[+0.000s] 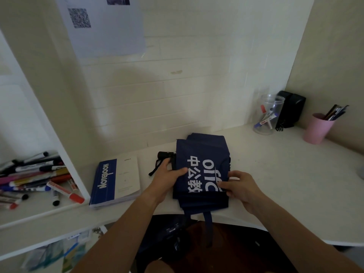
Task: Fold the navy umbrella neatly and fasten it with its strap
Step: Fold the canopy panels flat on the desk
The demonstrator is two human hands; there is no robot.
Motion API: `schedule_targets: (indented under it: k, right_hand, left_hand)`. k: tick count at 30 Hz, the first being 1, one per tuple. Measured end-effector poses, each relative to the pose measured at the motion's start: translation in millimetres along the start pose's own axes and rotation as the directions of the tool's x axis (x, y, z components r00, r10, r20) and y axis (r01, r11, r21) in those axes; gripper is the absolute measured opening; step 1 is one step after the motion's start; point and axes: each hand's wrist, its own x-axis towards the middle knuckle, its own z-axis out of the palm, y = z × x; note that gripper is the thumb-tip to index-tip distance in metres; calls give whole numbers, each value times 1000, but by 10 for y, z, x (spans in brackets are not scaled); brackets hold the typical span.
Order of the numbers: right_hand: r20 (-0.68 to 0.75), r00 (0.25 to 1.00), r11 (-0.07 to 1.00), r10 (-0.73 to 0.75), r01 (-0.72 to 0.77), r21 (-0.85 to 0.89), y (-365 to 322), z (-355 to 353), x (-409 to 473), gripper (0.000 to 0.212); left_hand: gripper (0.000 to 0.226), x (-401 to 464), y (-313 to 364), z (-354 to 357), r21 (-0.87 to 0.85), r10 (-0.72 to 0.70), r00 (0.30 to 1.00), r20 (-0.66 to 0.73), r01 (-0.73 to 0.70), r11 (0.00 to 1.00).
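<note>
The navy umbrella (202, 168) lies on the white desk (285, 174) near its front edge, its canopy gathered into flat folds with white printed lettering facing up. Its black handle (166, 155) sticks out to the left at the far end of the folds, a thin black wrist cord (155, 168) trailing from it onto the desk. A navy strap (208, 223) hangs from the near end of the folds over the desk edge. The left hand (167, 177) grips the left side of the folded fabric just beside the handle, thumb lying across the top and fingers curled under. The right hand (241, 187) pinches the right edge of the fabric between thumb and curled fingers, over the lettering. Left of the umbrella, a blue and white notebook (116, 182) rests on the desk, apart from it. Farther left, a white shelf (39, 211) holds a heap of markers (37, 178). At the far right stand a clear jar (268, 114) with markers inside, a black speaker (291, 109) behind it, and a pink cup (318, 128) holding pens. A printed sheet (104, 26) hangs on the wall above.
</note>
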Motion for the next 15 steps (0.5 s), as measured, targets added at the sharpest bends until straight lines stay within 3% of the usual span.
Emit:
schedule_targets:
  k: [3,7,12,15]
  right_hand:
    - [2,1000,1000,14,-14,-9,47,-30,-12,42]
    - [-22,1000,1000,-2,1,-23,112,-69,-8,56]
    - [-35,997,996,-69,67,-61,166,-75,-44,57]
    - [-24,997,997,-72,72,-3,169,-70,-65,45]
  left_hand:
    - [76,-48,-72,-31,105,19,997,-70,-12,994]
    - [68,-150,-179,-79,244,154,980,-124,-121,962]
    - [34,-217,-290,-128,403,249,967,60,-252,880]
    - [40,-230,-322,-157,348,194,973,124,-225,910]
